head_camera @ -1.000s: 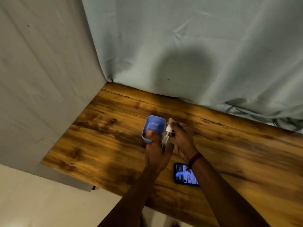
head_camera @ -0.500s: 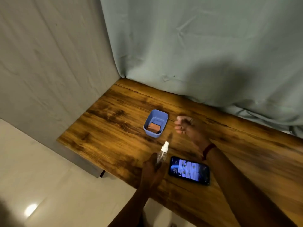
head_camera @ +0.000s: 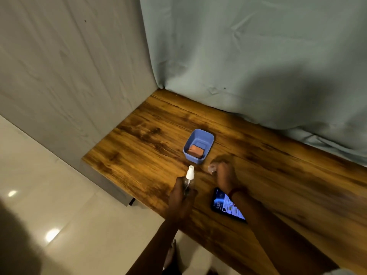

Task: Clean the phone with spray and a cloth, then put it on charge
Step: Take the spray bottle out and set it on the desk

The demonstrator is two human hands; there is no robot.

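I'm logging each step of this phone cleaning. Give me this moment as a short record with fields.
surface: wooden table
left hand: holds the spray bottle upright, nozzle on top
right hand: blurred, holds something small and pale; over the table
phone: flat on the table, screen lit, partly under the right forearm
blue tub: holds a folded orange cloth
charger: none visible

A: Spray bottle [head_camera: 188,178]: the left hand [head_camera: 181,195] wraps the clear body; only the white nozzle and neck show.

B: Phone [head_camera: 226,205]?

A: Right forearm crosses its near end, so part of the lit screen is covered. Screen text too small to read.

B: Right hand [head_camera: 223,172]?

A: Motion-blurred. Something pale at the fingertips [head_camera: 211,168]; cannot identify it, nor whether the grip is closed.

B: Blue tub [head_camera: 198,133]?

A: Near wall hides part of the orange cloth [head_camera: 195,150].
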